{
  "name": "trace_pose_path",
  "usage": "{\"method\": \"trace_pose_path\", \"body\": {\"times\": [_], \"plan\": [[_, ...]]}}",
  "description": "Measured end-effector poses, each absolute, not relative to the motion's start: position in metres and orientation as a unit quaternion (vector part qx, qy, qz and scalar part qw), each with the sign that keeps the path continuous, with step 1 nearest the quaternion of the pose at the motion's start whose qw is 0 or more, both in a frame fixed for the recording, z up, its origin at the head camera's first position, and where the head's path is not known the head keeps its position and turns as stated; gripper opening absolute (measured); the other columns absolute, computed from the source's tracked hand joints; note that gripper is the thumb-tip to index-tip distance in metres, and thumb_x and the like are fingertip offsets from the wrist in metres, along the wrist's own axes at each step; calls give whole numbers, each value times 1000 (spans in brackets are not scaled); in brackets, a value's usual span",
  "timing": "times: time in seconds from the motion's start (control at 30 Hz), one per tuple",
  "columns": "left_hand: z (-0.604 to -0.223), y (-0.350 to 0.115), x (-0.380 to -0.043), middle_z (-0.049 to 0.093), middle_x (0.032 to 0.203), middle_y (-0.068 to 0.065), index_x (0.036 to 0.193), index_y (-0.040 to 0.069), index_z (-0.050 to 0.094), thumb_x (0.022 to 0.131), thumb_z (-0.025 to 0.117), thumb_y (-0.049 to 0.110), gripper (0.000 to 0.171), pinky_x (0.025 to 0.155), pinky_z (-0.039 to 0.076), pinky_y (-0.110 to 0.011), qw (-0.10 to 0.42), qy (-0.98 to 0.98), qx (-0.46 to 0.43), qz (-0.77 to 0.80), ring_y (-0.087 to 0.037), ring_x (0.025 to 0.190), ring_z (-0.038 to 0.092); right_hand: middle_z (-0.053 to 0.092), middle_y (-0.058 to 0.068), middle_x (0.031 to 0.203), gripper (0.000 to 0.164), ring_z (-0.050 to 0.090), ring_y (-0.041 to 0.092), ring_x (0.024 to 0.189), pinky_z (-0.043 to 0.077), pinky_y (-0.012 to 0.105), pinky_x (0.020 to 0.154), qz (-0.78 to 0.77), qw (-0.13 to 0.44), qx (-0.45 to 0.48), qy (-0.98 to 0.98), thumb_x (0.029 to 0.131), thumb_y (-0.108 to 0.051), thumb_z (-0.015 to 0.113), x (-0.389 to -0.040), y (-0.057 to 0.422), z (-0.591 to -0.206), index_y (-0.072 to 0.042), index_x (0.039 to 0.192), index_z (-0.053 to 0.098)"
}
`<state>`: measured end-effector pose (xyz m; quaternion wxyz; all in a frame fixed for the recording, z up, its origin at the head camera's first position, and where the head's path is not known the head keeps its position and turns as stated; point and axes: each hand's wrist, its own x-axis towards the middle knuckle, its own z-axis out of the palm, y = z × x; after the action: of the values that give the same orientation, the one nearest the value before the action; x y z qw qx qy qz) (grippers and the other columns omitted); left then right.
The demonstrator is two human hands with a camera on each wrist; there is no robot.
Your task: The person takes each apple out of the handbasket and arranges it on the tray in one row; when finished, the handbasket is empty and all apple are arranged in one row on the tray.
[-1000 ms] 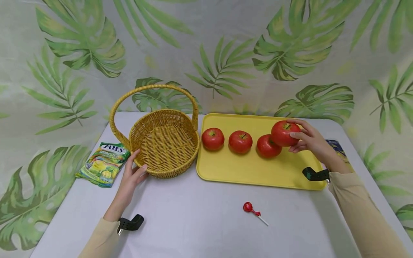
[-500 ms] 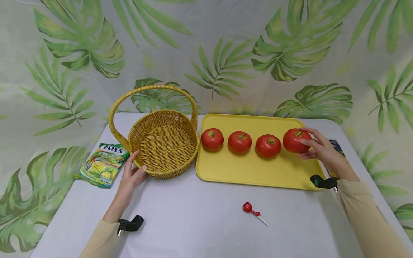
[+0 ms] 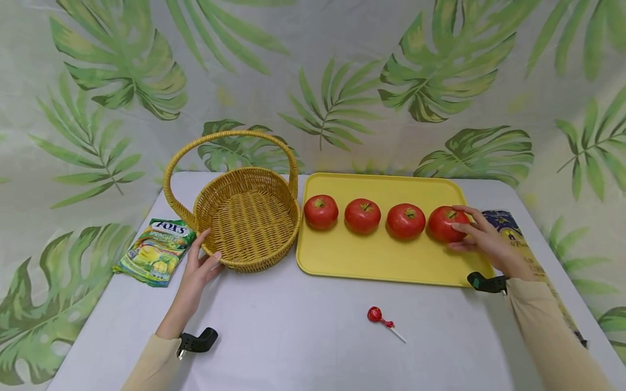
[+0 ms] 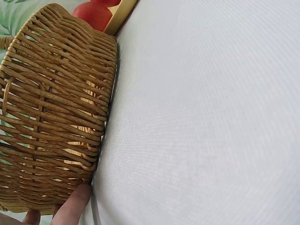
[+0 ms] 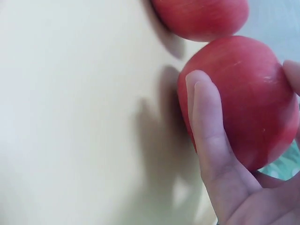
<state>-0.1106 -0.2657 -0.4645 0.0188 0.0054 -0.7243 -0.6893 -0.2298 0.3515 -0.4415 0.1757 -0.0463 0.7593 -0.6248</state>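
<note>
At the tray's right end, my right hand (image 3: 481, 239) grips a red apple (image 3: 444, 224), which sits low over the yellow tray (image 3: 357, 258). In the right wrist view the thumb (image 5: 208, 117) lies along the apple's side, with fingertips at its far side. Three more apples stand in a row to its left: one nearest (image 3: 406, 221), one in the middle (image 3: 362, 216) and one at the left end (image 3: 320, 212). My left hand (image 3: 198, 271) rests against the near left side of the wicker basket (image 3: 249, 228), fingers spread and fairly straight. The thumb tip (image 4: 79, 194) touches the basket's lower wall.
A green candy bag (image 3: 158, 251) lies left of the basket. In front of the tray is a red lollipop (image 3: 375, 314) on the white table (image 3: 293, 331). A dark blue and yellow packet (image 3: 513, 239) lies right of the tray, partly under my right forearm. A leaf-patterned cloth hangs behind.
My right hand has carried the apple from over the third one to the right and down onto the row's right end. The left hand and basket have stayed put.
</note>
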Motion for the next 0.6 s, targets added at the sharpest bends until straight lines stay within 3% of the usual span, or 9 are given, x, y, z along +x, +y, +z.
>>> {"method": "trace_pose_path", "body": {"times": [0.17,0.27,0.5,0.6], "plan": [[-461,-264,-109,-5,147,-4,144,28,13,93,48,26,62,92,41,-34,14,-721,3,-693,-39,127,21,16,17,129,51,60,41,85,48,43,75,-664,179,-51,724,94,-20,48,-227,352,-445,-29,135,20],[-457,-262,-106,-5,147,-6,144,26,12,94,48,24,62,94,39,-37,17,-719,5,-695,-40,127,20,11,21,129,53,61,39,85,49,43,75,-669,179,-60,719,94,-16,47,-219,345,-437,-25,136,15],[-439,-262,-101,-4,148,-4,143,32,16,94,49,23,59,97,32,-47,-2,-733,43,-679,-37,128,21,1,27,132,65,62,37,85,50,40,73,-634,157,-86,752,93,-14,49,-215,341,-435,-23,143,9],[-425,-261,-98,-2,148,-6,144,26,17,93,50,23,60,95,38,-36,2,-753,67,-654,-37,127,24,-4,30,138,66,62,37,84,51,36,72,-607,139,-81,779,93,-17,50,-213,338,-429,-25,144,9]]}}
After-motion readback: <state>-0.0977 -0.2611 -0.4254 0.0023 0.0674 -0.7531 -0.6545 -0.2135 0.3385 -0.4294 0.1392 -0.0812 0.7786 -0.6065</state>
